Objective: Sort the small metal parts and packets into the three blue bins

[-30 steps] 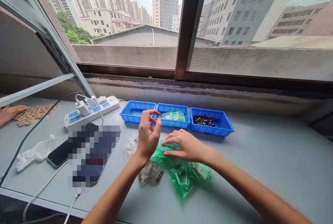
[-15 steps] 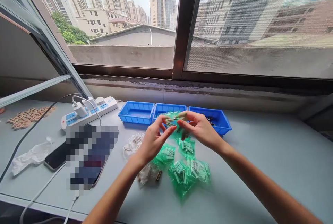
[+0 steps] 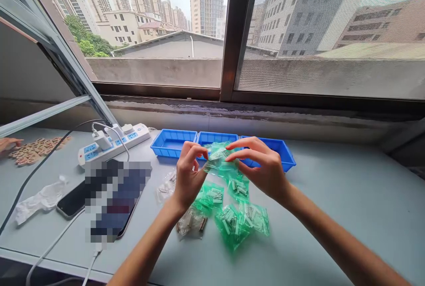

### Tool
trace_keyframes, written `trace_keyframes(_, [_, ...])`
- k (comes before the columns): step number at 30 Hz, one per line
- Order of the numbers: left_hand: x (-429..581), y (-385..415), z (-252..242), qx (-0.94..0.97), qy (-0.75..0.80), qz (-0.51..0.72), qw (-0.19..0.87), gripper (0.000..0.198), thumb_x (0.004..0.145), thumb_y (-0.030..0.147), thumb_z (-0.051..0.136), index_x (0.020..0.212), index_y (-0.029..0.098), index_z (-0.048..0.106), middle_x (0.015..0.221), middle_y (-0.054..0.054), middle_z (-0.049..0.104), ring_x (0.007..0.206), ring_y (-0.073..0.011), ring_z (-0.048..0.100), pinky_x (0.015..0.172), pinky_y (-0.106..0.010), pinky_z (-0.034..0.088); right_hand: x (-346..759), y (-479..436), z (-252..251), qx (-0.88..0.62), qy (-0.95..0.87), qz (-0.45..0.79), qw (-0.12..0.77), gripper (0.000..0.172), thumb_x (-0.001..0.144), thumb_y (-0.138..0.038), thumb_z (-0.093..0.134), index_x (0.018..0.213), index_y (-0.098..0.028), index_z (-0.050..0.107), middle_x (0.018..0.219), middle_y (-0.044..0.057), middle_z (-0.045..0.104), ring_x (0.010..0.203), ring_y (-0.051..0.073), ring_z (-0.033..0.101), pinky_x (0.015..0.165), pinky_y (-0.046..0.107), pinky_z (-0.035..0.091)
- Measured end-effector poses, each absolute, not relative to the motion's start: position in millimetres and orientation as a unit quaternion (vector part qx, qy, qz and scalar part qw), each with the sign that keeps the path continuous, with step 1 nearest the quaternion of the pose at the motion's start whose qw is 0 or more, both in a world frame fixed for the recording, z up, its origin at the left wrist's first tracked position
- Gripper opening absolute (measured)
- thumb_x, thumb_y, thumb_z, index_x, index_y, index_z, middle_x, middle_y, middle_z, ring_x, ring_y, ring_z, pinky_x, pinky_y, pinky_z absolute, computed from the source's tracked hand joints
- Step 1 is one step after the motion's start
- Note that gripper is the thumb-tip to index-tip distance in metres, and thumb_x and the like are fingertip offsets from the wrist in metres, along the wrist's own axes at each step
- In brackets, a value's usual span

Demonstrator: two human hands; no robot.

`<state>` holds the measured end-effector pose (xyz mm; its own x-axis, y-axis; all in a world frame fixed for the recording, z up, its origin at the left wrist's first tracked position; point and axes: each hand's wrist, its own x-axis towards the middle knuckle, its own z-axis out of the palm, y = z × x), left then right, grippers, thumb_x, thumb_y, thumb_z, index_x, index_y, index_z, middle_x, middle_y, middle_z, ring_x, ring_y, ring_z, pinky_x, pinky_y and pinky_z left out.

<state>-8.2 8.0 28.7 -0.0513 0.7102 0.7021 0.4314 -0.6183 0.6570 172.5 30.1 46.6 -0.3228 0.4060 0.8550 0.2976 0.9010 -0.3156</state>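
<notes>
Between my hands, in front of the blue bins, a green plastic bag (image 3: pixel 221 164) with small pale pieces inside is held up. My left hand (image 3: pixel 191 173) pinches its left edge between thumb and fingers. At the bag's right side, my right hand (image 3: pixel 262 164) grips it with the thumb below and fingers spread over the top. Beneath my hands lie more green bags, one with pale pieces (image 3: pixel 232 228) and another (image 3: pixel 212 197) close to my left wrist. Clear bags with metal-looking parts (image 3: pixel 191 224) rest beside my left forearm.
Three blue bins stand in a row by the wall: left (image 3: pixel 174 142), middle (image 3: pixel 217 137) and right (image 3: pixel 283 155). Leftward are a power strip (image 3: pixel 113 142), two phones with cables and a crumpled tissue (image 3: pixel 41 199). Another person's hand (image 3: pixel 8 144) touches a pile of tan pieces (image 3: pixel 36 151).
My hands have drawn slightly apart and the green bag now shows spread between them. Another person's hand has come in at the left edge, by the tan pieces.
</notes>
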Motion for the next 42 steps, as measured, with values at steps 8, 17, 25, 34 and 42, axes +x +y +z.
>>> trace_keyframes(8, [-8.3, 7.9, 28.3, 0.675, 0.449, 0.580, 0.079, 0.020, 0.085, 0.037, 0.063, 0.077, 0.019, 0.065, 0.086, -0.004, 0.053, 0.069, -0.0106, 0.052, 0.043, -0.016, 0.037, 171.1, 26.0, 45.6, -0.276, -0.794, 0.062, 0.538, 0.006, 0.086, -0.022, 0.067, 0.082, -0.022, 0.071, 0.077, 0.003, 0.074, 0.072, 0.017, 0.066, 0.056, 0.025, 0.053])
trace_keyframes(17, [-10.3, 5.8, 36.3, 0.610, 0.534, 0.578, 0.091, 0.034, 0.090, 0.032, 0.043, 0.060, 0.019, 0.053, 0.077, -0.003, 0.053, 0.069, -0.0137, 0.052, 0.061, -0.025, 0.043, 169.4, 56.6, 28.2, -0.431, -0.648, 0.397, 0.487, 0.051, 0.072, -0.050, 0.068, 0.111, -0.019, 0.060, 0.055, -0.005, 0.054, 0.050, 0.014, 0.051, 0.038, 0.022, 0.043])
trace_keyframes(25, [-3.8, -2.9, 36.3, 0.599, 0.519, 0.596, 0.130, 0.027, 0.088, 0.031, 0.040, 0.066, 0.020, 0.052, 0.078, -0.002, 0.054, 0.069, -0.0148, 0.052, 0.065, -0.027, 0.045, 167.6, 74.0, 15.4, -0.448, -0.675, 0.289, 0.510, 0.035, 0.079, -0.050, 0.057, 0.091, -0.019, 0.068, 0.071, 0.004, 0.065, 0.065, 0.019, 0.061, 0.045, 0.025, 0.047])
trace_keyframes(34, [-6.1, -7.9, 43.4, 0.606, 0.499, 0.607, 0.120, 0.016, 0.086, 0.028, 0.046, 0.075, 0.020, 0.054, 0.084, -0.003, 0.056, 0.068, -0.0138, 0.052, 0.055, -0.024, 0.040, 133.4, 90.0, 3.2, -0.465, -0.755, 0.186, 0.423, 0.029, 0.084, -0.029, 0.053, 0.104, -0.017, 0.071, 0.090, 0.009, 0.075, 0.083, 0.023, 0.068, 0.069, 0.034, 0.052])
trace_keyframes(42, [-29.3, -6.3, 67.1, 0.553, 0.452, 0.692, 0.107, 0.018, 0.086, 0.026, 0.044, 0.072, 0.020, 0.053, 0.080, -0.002, 0.056, 0.068, -0.0133, 0.052, 0.066, -0.026, 0.043, 126.9, 88.4, 10.4, -0.464, -0.795, 0.183, 0.347, 0.018, 0.083, -0.023, 0.060, 0.089, -0.021, 0.076, 0.099, 0.007, 0.077, 0.099, 0.024, 0.069, 0.089, 0.038, 0.051])
